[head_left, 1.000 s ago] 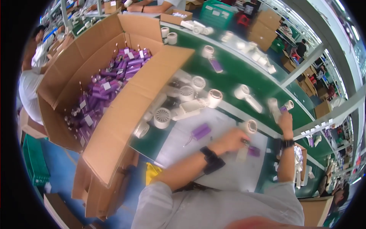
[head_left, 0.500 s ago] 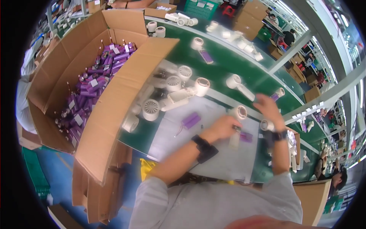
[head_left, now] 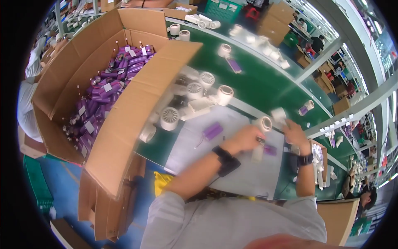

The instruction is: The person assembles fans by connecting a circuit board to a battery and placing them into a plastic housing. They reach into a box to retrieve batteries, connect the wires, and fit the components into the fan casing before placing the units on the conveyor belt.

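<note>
Crowding the left side, a large open cardboard box full of purple packs spreads its long flap over the table edge, between that pile and the work area. Beside the flap, a cluster of white fan parts takes up the upper left of the grey mat, and a loose purple pack lies on the mat near the left hand. Beyond runs a green belt bearing more white pieces; a carton of white parts stands beside the right forearm. The left arm slants inward, its hand closed around a white fan housing over the mat, with a purple pack hanging just beside. The right hand reaches to the belt's near edge, fingers bent and gripping a second fan housing, blurred, its handle hidden.
</note>
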A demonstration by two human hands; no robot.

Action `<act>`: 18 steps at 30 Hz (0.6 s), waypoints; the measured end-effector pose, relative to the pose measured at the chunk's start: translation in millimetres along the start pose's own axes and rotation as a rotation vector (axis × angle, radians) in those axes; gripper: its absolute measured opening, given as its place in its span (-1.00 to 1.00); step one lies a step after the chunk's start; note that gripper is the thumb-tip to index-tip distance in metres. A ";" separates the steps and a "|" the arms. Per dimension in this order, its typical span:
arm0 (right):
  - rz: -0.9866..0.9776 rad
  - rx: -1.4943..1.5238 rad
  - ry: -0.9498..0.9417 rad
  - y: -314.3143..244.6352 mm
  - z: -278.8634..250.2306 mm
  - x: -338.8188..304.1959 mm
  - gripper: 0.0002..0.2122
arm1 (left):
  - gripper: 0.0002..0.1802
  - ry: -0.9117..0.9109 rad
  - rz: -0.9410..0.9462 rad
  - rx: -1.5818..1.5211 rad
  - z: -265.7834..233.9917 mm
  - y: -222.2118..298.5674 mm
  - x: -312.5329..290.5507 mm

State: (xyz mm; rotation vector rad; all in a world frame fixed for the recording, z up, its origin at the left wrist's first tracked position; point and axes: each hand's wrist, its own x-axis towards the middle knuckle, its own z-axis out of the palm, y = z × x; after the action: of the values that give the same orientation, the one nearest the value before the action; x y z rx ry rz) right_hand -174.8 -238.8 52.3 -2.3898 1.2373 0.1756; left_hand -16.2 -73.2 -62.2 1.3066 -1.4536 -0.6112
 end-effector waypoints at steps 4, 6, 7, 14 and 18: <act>-0.504 -0.326 0.408 102.3 37.2 -22.6 -0.55 | -0.61 -0.035 -0.026 0.012 -1.9 8.4 4.8; -0.253 -0.291 0.410 76.2 46.5 -55.3 -0.56 | -0.61 -0.011 -0.099 -0.044 -6.0 9.6 -0.8; -0.122 -0.273 0.417 59.7 46.7 -73.2 -0.56 | -0.60 -0.005 -0.127 -0.070 -6.9 12.0 -1.8; -0.623 0.102 0.297 -21.7 51.6 -97.1 -0.56 | -0.59 -0.004 -0.174 -0.131 -16.3 5.6 -8.2; -0.641 0.274 0.073 -8.6 81.0 -62.1 -0.55 | -0.58 -0.003 -0.234 -0.125 -26.3 14.1 -16.8</act>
State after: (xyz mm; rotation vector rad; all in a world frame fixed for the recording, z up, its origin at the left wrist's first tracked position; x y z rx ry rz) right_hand -197.5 -152.6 1.6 -2.4226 0.4334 -0.2636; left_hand -0.2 -47.0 -47.1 1.3873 -1.2530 -0.8449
